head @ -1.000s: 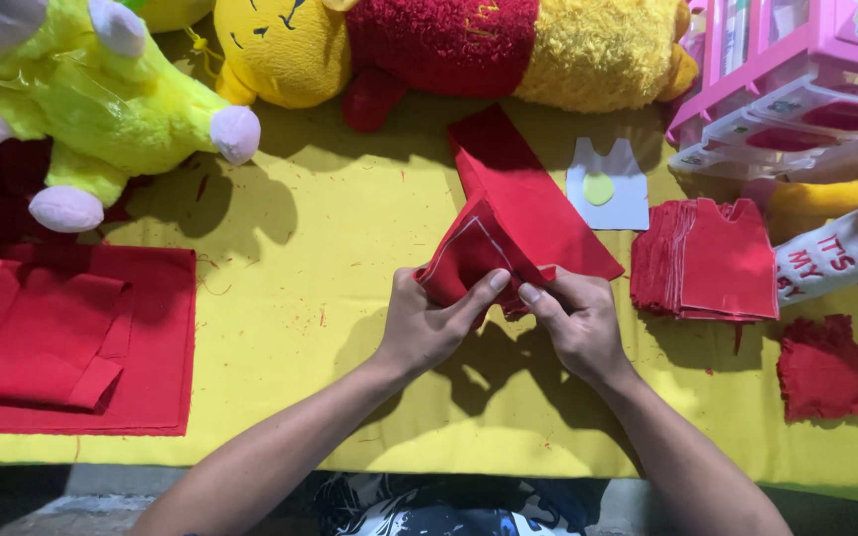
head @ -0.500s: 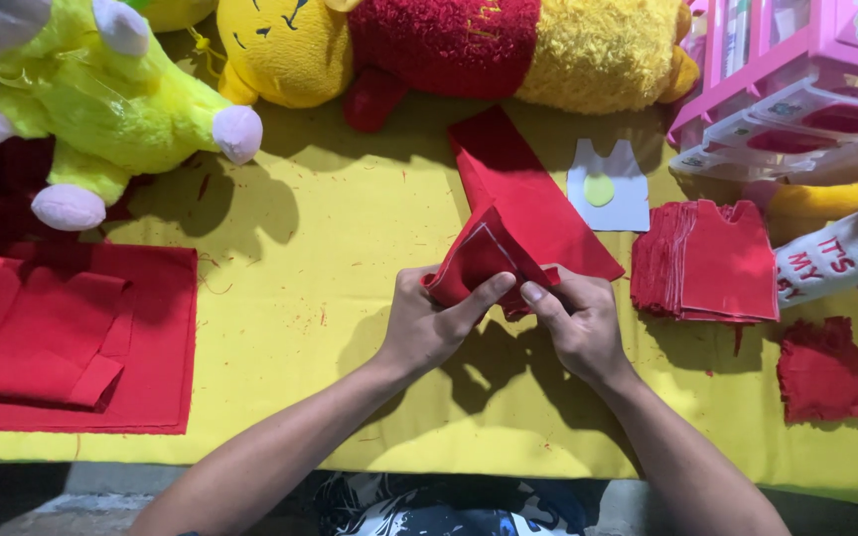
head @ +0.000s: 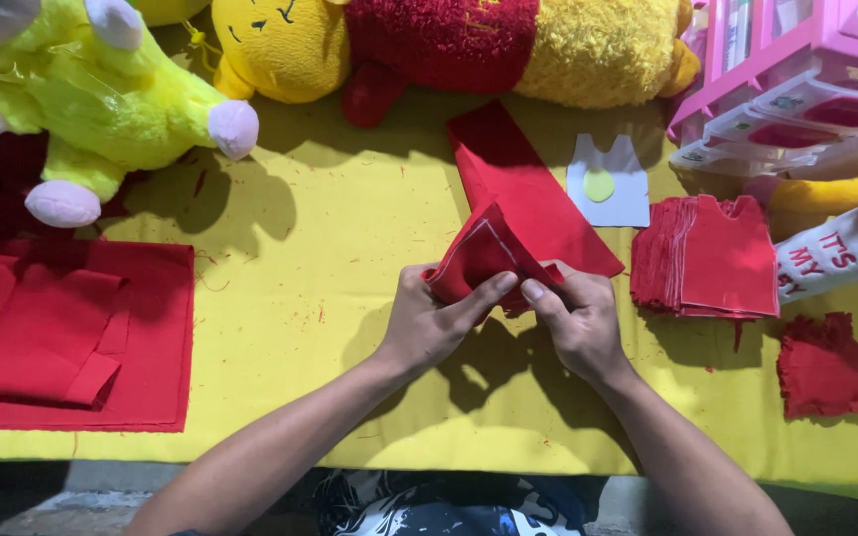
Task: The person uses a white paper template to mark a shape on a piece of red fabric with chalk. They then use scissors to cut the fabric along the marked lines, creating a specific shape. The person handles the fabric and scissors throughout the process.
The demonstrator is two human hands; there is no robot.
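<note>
Two hands pinch one small red felt piece [head: 479, 260] with a white stitched outline, held above the yellow table [head: 330, 238]: left hand [head: 436, 323] closed on its lower edge, right hand [head: 578, 320] gripping its right corner. At three o'clock lies a stack of red cutouts [head: 712, 256]; at nine o'clock, folded red fabric [head: 62, 333].

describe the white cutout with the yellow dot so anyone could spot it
On the yellow table cover, look below the red-shirted yellow plush toy. The white shirt-shaped cutout lies flat between the long red felt strip and the red stack. It is the only white piece.
</note>
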